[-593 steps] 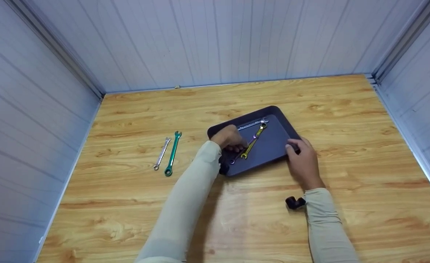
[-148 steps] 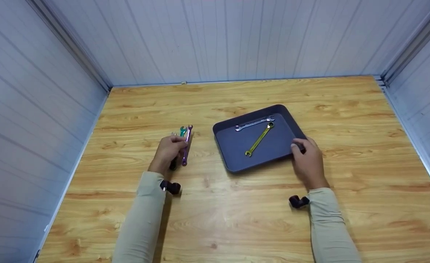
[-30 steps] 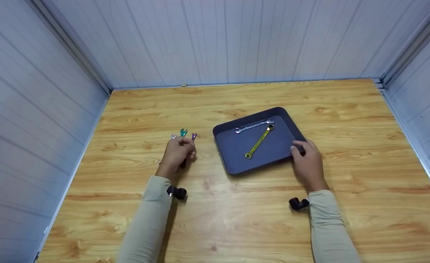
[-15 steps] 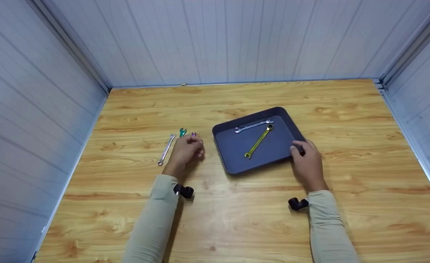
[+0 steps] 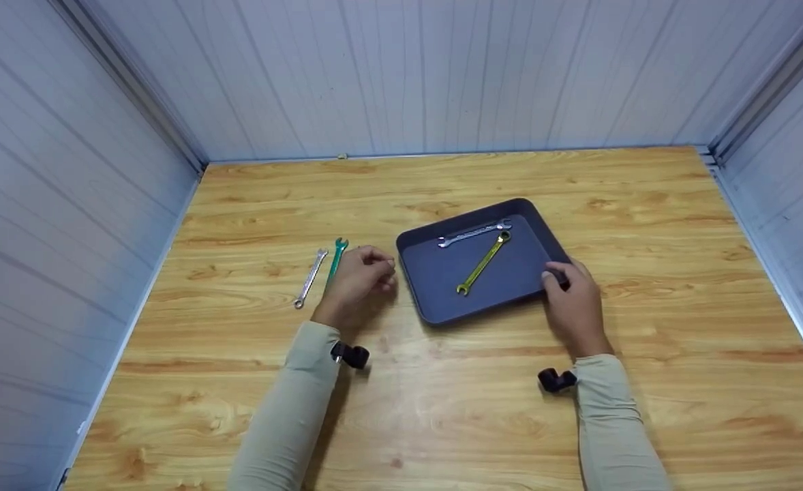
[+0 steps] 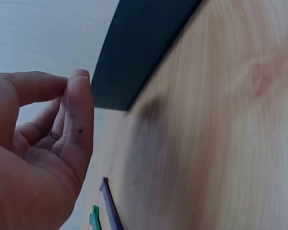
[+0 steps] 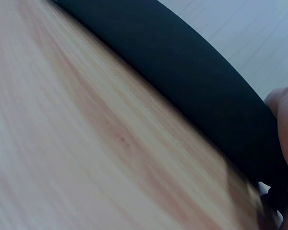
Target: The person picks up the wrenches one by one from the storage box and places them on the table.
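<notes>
My left hand (image 5: pixel 360 276) is between the loose wrenches and the tray's left side, above the table. In the left wrist view, its thumb tip meets the fingertips with nothing held, the other fingers loosely bent. Below it lie a purple wrench (image 6: pixel 111 207) and a green wrench (image 6: pixel 95 218); in the head view the hand hides the purple one and part of the green wrench. A small silver wrench (image 5: pixel 311 278) lies further left. My right hand (image 5: pixel 574 307) grips the right corner of the dark grey tray (image 5: pixel 412 290), thumb on the rim.
Inside the tray lie a silver wrench (image 5: pixel 475 234) and a yellow-green wrench (image 5: pixel 483 264), apart from each other. Pale panel walls enclose the wooden table (image 5: pixel 463 409) at the back (image 5: pixel 401 75) and on both sides.
Earlier my left hand took the purple wrench from the tray to beside the green one. Over the last second it has let go and moved right, toward the tray. The right hand keeps its grip.
</notes>
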Motion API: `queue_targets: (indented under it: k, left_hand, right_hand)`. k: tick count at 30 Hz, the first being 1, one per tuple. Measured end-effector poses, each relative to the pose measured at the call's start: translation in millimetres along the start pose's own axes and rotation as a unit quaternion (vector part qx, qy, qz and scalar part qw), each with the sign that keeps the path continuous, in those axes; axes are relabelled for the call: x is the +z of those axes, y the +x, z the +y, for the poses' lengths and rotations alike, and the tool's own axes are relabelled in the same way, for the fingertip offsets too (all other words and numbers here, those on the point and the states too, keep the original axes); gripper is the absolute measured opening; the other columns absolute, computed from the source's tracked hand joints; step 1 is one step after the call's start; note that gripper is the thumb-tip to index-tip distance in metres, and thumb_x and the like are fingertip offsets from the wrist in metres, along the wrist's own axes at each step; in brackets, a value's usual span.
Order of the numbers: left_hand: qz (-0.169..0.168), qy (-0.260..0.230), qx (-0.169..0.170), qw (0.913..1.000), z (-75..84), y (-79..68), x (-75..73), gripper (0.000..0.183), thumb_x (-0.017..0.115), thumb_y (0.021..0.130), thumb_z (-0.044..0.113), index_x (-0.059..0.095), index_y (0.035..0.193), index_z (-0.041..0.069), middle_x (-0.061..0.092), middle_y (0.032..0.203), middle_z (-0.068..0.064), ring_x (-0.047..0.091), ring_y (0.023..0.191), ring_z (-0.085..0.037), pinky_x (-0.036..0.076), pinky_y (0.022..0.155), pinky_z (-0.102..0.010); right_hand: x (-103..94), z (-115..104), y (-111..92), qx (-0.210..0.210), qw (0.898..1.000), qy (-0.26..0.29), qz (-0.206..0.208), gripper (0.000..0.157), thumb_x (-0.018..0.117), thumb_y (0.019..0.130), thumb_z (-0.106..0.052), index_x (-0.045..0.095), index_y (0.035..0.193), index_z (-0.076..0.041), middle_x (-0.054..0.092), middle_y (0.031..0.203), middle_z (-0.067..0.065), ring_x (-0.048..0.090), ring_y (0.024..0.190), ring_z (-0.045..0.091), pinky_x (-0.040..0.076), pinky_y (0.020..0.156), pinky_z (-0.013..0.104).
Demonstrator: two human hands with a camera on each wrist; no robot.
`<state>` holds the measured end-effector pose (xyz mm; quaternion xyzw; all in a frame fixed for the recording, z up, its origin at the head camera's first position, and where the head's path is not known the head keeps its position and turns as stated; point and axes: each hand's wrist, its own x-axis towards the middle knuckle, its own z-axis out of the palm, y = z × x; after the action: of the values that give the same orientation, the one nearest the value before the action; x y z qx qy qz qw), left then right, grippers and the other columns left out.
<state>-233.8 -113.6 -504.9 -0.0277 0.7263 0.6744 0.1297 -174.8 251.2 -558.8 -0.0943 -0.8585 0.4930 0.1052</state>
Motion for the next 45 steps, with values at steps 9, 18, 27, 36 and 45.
queue_targets:
  k: [9, 18, 27, 36, 45]
  left_hand:
    - [-0.016, 0.021, 0.019, 0.9995, 4.4, 1.7, 9.0, 0.007, 0.064, 0.092, -0.001, 0.067, 0.098, -0.003, 0.065, 0.084, -0.012, 0.065, 0.072, -0.022, 0.057, 0.07, -0.039]
    - [-0.03, 0.027, 0.006, 0.9992, 14.7, 1.1, 22.8, 0.009, 0.064, 0.095, 0.005, 0.067, 0.102, 0.001, 0.065, 0.088, -0.012, 0.065, 0.072, -0.019, 0.057, 0.072, -0.038]
    - [-0.035, 0.039, -0.02, 0.9984, 24.1, 3.4, 36.5, 0.027, 0.061, 0.1, 0.015, 0.064, 0.116, -0.007, 0.062, 0.089, -0.01, 0.066, 0.072, -0.019, 0.057, 0.074, -0.037]
    - [-0.065, 0.055, -0.011, 0.9963, 32.8, 10.3, 47.9, 0.023, 0.056, 0.102, 0.015, 0.066, 0.111, -0.004, 0.064, 0.089, -0.012, 0.065, 0.073, -0.021, 0.058, 0.07, -0.036]
    - [-0.121, 0.043, -0.02, 0.9915, 34.7, 17.3, 56.7, 0.03, 0.056, 0.103, 0.012, 0.059, 0.116, -0.014, 0.063, 0.085, -0.011, 0.064, 0.07, -0.019, 0.057, 0.065, -0.029]
  right_hand:
    - [0.2, 1, 0, 0.004, 1.0, -0.003, -0.004, 0.04, 0.058, 0.101, -0.033, 0.066, 0.129, -0.006, 0.043, 0.151, 0.018, 0.035, 0.142, 0.036, 0.024, 0.117, 0.049]
    - [-0.8, 0, 0, 0.012, 1.0, -0.011, -0.007, 0.042, 0.056, 0.102, -0.035, 0.065, 0.131, -0.006, 0.039, 0.153, 0.02, 0.032, 0.144, 0.038, 0.022, 0.118, 0.051]
    - [-0.3, 1, 1, 0.01, 1.0, -0.009, -0.005, 0.041, 0.056, 0.101, -0.035, 0.066, 0.13, -0.007, 0.041, 0.152, 0.017, 0.034, 0.143, 0.037, 0.023, 0.117, 0.051]
    - [-0.7, 1, 0, 0.011, 1.0, -0.003, -0.004, 0.041, 0.057, 0.101, -0.035, 0.066, 0.129, -0.007, 0.041, 0.152, 0.018, 0.034, 0.143, 0.036, 0.023, 0.118, 0.049]
    - [-1.8, -1, 0, 0.003, 1.0, -0.003, -0.006, 0.039, 0.058, 0.101, -0.033, 0.066, 0.128, -0.005, 0.042, 0.151, 0.019, 0.034, 0.142, 0.037, 0.024, 0.117, 0.05]
